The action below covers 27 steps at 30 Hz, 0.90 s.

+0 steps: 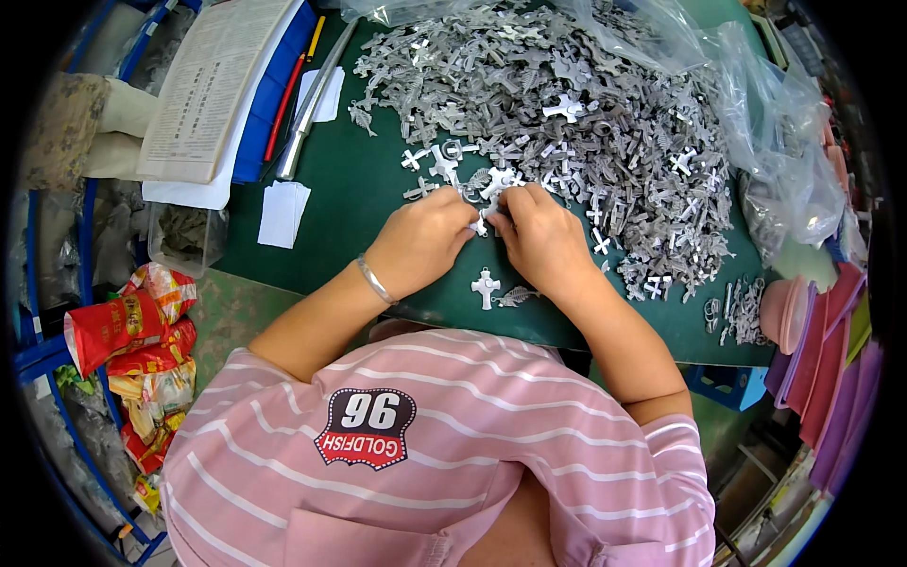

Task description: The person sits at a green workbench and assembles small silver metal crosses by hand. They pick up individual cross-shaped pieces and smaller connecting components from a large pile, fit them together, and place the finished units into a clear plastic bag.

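My left hand [422, 238] and my right hand [543, 236] meet at the middle of the green tabletop [331, 203], fingers pinched. Between their fingertips is a small silver metal piece [481, 225], partly hidden; it looks like a cross pendant. Just beyond the fingers lie a few loose pieces, among them a cross pendant [444, 164] and another cross [503, 180] close to my right fingertips. Nearer to me, a cross pendant [486, 287] rests beside a fishbone-shaped pendant [516, 297].
A large heap of grey metal pendants [586, 104] covers the far right, with clear plastic bags [779, 142] around it. Tweezers [307, 123], a red pen [283, 109], white paper slips [283, 214] and a blue tray [269, 90] with papers are left. Small metal parts [746, 312] sit front right.
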Available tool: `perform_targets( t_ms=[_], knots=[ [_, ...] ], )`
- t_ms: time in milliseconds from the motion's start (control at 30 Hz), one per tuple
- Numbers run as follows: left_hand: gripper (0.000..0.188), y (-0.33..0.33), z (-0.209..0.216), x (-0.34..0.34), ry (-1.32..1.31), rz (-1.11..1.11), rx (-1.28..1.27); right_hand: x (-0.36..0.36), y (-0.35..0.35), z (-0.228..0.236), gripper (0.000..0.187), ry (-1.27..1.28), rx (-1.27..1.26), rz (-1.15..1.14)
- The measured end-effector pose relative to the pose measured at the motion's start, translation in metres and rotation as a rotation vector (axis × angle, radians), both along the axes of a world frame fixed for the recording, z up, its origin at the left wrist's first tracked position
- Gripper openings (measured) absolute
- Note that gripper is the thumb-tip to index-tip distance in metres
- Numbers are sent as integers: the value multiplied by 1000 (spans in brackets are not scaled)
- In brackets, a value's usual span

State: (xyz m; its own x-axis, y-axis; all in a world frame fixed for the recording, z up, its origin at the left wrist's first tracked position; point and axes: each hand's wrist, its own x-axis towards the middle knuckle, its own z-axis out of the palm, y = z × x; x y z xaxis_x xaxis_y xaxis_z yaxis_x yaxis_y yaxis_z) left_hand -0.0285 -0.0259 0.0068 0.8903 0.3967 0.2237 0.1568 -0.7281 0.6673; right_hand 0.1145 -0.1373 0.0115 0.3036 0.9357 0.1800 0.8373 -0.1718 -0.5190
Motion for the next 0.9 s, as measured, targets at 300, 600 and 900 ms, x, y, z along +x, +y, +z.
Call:
perform_targets(
  t_ms=[300,600,900],
  knots=[
    [9,1,-4,2,-74,-27,-107,21,-10,0,11,1034,-97,-64],
    [12,-1,0,-4,-129,-93,-2115,25,-23,-5,16,2106,65,60],
    [14,-2,-4,-3,-117,-167,-2201,12,-17,10,23,2138,38,-87]
  ],
)
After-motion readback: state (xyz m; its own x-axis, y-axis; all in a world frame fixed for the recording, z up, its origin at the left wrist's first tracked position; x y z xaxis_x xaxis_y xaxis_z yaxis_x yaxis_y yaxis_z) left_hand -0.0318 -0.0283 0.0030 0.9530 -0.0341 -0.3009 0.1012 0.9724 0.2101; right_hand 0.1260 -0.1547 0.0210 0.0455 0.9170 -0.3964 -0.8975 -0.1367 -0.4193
